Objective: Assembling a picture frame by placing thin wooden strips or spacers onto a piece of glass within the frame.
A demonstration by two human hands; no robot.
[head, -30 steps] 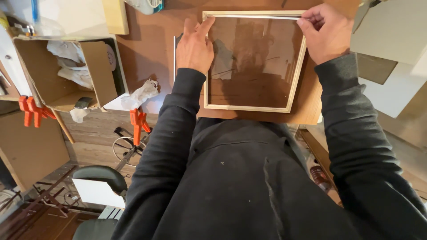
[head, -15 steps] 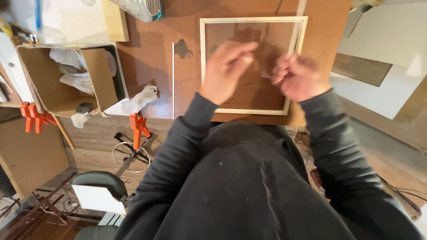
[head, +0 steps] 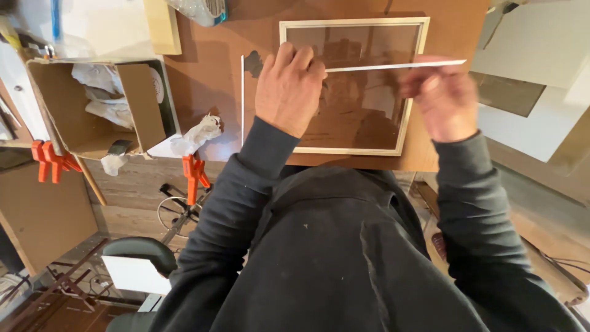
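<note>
Both hands held a thin white strip [head: 393, 65] level above the pale wooden frame [head: 351, 86] on the brown worktop [head: 209, 80], left hand [head: 289, 89] pinching one end, blurred right hand [head: 439, 92] closed on the other.

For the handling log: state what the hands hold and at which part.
Both hands hold one thin pale strip above the picture frame. The left hand pinches its left end; the right hand, blurred, grips near its right end.

head camera, looking steeply down, close over workbench [head: 209, 80]
</note>
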